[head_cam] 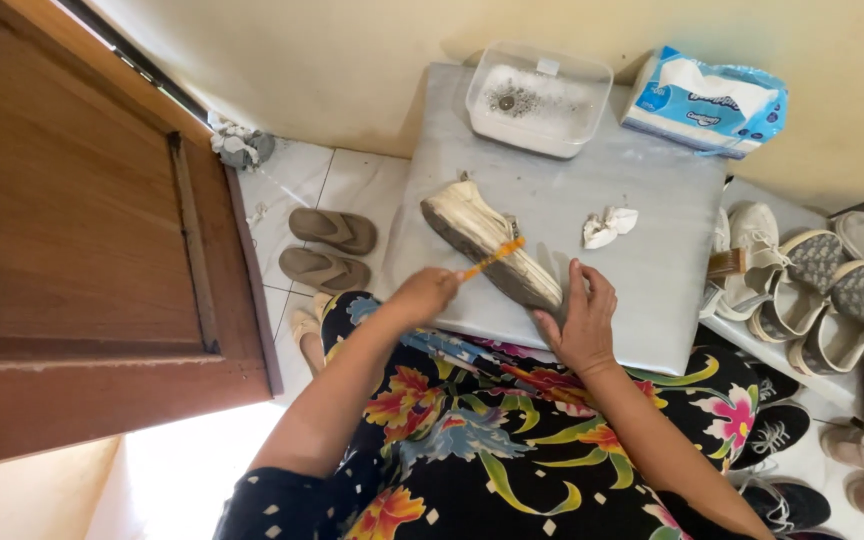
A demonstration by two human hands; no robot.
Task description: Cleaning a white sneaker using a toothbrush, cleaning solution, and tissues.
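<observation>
between the hands, on the grey board [642,290]: white shoe [487,245], on its side, sole outward. judged light, soft-sided, stiff-soled. left hand [424,295] gripped orange brush [492,258]; right hand [582,320] pressed on toe end, best hold there.

A cream wall [352,60] rises behind a white tiled floor [352,185]. A brown wooden door [72,230] stands at the left, with bright, probably outdoor, light below it.
</observation>
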